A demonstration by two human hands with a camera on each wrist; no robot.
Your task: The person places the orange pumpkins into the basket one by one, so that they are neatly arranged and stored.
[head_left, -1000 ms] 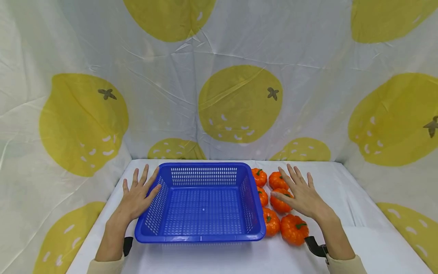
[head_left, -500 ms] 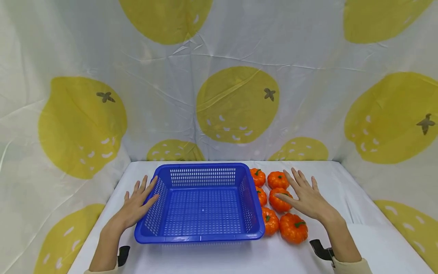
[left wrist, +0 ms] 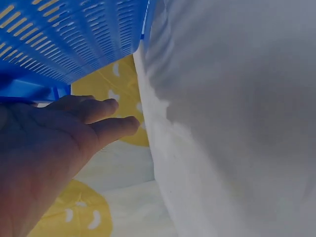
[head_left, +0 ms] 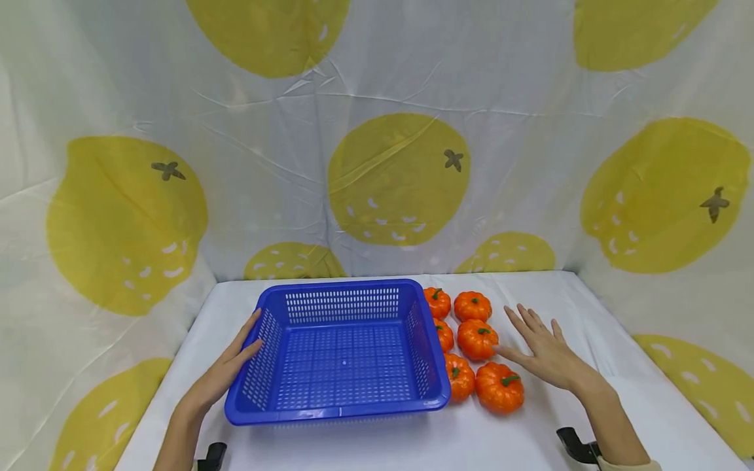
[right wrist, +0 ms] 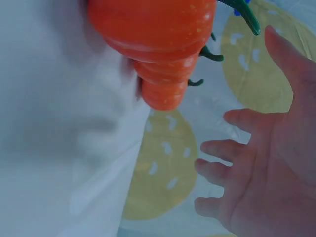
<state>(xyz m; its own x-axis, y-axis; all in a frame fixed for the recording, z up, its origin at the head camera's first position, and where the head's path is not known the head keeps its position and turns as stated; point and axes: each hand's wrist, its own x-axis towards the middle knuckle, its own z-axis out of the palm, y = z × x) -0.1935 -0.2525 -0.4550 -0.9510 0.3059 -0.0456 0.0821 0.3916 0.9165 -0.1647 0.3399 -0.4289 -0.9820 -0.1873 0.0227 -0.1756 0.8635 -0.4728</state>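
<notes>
On the white bench (head_left: pixel 330 451) sits the blue basket (head_left: pixel 338 413), six orange pumpkins (head_left: pixel 478 341) outside its right wall. The left grip (head_left: pixel 224 371), straight-fingered, is at its left rim; the right grip (head_left: pixel 546 357), spread, is beside the pumpkins. Work looks barely begun.

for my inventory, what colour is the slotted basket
The slotted basket is blue, clearest in the head view.

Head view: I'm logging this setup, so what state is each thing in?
Blue basket: upright, empty.
Orange pumpkins: six, stems on, outside the basket.
Left hand: fingers extended at the basket's left rim, contact unclear.
Right hand: fingers spread, holding nothing.
White table cover: spread out, creased at right.
Lemon-print backdrop: hanging, creased.
</notes>
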